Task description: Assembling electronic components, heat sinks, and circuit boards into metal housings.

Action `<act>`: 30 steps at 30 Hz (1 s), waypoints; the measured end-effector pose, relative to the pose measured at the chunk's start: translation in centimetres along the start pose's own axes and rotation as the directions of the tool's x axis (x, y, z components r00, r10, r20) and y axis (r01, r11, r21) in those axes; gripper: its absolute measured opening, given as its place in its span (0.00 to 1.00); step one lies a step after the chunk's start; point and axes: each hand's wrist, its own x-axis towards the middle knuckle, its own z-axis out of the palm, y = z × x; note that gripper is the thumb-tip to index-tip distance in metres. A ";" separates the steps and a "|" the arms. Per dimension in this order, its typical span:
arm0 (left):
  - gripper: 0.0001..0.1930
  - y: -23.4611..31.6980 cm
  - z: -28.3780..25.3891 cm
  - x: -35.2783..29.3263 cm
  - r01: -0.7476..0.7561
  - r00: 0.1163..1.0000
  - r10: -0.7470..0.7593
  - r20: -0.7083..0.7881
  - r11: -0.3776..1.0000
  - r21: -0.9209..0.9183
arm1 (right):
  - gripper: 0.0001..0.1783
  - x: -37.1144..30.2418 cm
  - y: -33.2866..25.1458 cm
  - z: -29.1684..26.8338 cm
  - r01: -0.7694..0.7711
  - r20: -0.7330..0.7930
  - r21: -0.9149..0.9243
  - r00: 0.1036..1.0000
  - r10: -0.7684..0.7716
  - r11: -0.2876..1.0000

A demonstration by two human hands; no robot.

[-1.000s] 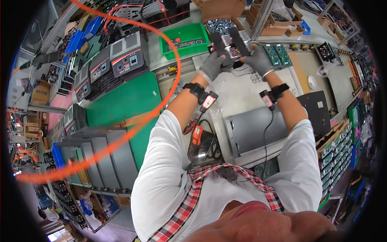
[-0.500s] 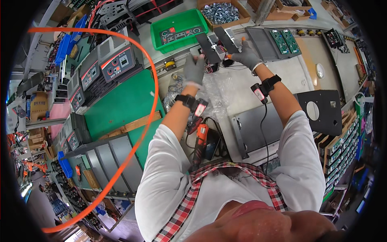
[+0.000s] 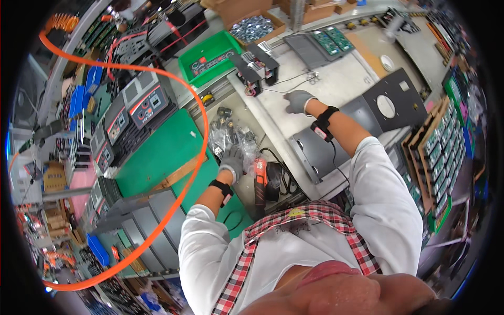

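My left hand (image 3: 232, 161), in a grey glove, has come down on a clear plastic bag (image 3: 242, 137) and its fingers close on the film. Small dark parts lie in and around the bag. My right hand (image 3: 300, 101), also gloved, hovers over the pale bench (image 3: 286, 123) with loosely bent fingers and nothing visible in them. Beyond it stand two black assemblies with silver heat sinks, the left one (image 3: 245, 71) and the right one (image 3: 270, 67); thin wires trail from them across the bench. An orange and black power tool (image 3: 260, 181) lies right of my left hand.
A green bin (image 3: 191, 73) holding printed panels and a box of metal fasteners (image 3: 254, 30) stand at the back. Grey sheet-metal panels (image 3: 336, 144) lie on the right. An orange hose (image 3: 202, 105) loops across the left. Circuit boards stand racked (image 3: 438, 152) at far right.
Both hands have left the black assemblies. My left hand has come back to the plastic bag, which now lies bunched further left. My right hand has drawn nearer. The whole view has shifted.
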 end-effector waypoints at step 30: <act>0.18 6.0 -17.8 -8.8 -0.240 0.951 0.172 -0.256 0.934 -0.264 | 0.26 -65.4 13.1 0.1 -0.726 -0.337 0.414 0.438 0.834 0.549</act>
